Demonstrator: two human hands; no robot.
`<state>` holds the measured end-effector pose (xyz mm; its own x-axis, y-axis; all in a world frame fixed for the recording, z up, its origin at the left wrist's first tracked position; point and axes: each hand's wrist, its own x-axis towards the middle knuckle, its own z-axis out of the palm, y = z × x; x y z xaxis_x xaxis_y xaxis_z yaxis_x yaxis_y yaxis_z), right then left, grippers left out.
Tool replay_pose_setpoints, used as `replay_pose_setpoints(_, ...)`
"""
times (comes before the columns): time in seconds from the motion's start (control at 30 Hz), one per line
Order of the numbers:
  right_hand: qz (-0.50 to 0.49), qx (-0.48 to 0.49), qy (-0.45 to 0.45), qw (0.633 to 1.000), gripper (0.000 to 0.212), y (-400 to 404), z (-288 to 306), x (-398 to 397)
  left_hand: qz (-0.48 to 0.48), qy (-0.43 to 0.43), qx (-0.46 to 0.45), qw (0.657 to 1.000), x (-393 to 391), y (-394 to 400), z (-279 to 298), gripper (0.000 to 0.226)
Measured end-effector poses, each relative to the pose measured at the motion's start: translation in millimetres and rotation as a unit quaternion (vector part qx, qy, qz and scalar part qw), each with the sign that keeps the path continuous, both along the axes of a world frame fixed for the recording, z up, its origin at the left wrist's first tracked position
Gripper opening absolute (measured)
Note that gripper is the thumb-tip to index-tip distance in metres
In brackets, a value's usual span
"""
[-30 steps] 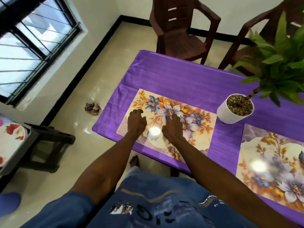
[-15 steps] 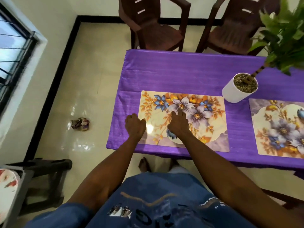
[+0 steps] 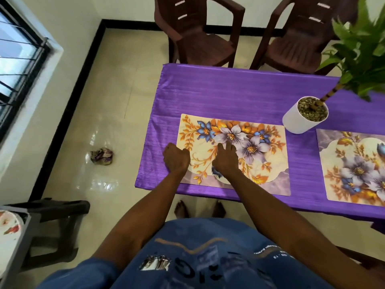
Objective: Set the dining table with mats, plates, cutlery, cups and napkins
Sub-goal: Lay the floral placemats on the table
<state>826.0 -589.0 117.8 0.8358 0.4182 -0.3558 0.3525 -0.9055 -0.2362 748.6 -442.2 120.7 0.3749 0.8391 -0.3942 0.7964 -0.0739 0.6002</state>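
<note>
Left hand (image 3: 176,160) is sitting at the left edge of the floral mat (image 3: 233,153), fingers curled under, apparently pinching that edge, though the fingertips are hidden. Right hand (image 3: 226,161) is pressing flat on the mat, fingers straight. Over the last second the mat is looking squared to the near edge of the table (image 3: 239,92), where earlier it lay skewed; much of that may be the head camera turning. The hands are staying on it. Mat is lying flat on the purple cloth, just left of the white plant pot (image 3: 304,117). A second mat (image 3: 354,165) is already lying to the right. Judgement: mats nearly done; plates, cutlery, cups, napkins not yet out.
</note>
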Motion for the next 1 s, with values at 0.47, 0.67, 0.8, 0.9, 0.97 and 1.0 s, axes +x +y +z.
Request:
replay_pose_setpoints(0.47,0.002,0.037,-0.006,0.999,0.058,21,0,-21,0.056,-0.098,-0.067,0.991,-23,31,-7,0.028)
replay_pose_setpoints(0.67,0.006,0.056,0.003,0.998,0.059,21,-2,-22,0.057,-0.097,-0.075,0.991,-27,38,-7,0.033)
replay_pose_setpoints(0.8,0.001,0.069,0.008,0.998,0.058,11,-4,-19,0.038,-0.111,-0.093,0.989,-24,38,-5,0.038)
replay_pose_setpoints(0.9,-0.007,0.075,0.005,0.997,0.057,6,-4,-16,0.017,-0.112,-0.096,0.989,-19,37,-6,0.039)
replay_pose_setpoints(0.97,-0.012,0.084,0.007,0.996,0.056,3,-5,-14,-0.004,-0.103,-0.093,0.99,-17,33,-5,0.04)
replay_pose_setpoints(1.0,-0.017,0.09,0.009,0.996,0.056,1,-5,-13,-0.013,-0.093,-0.089,0.992,-16,30,-3,0.039)
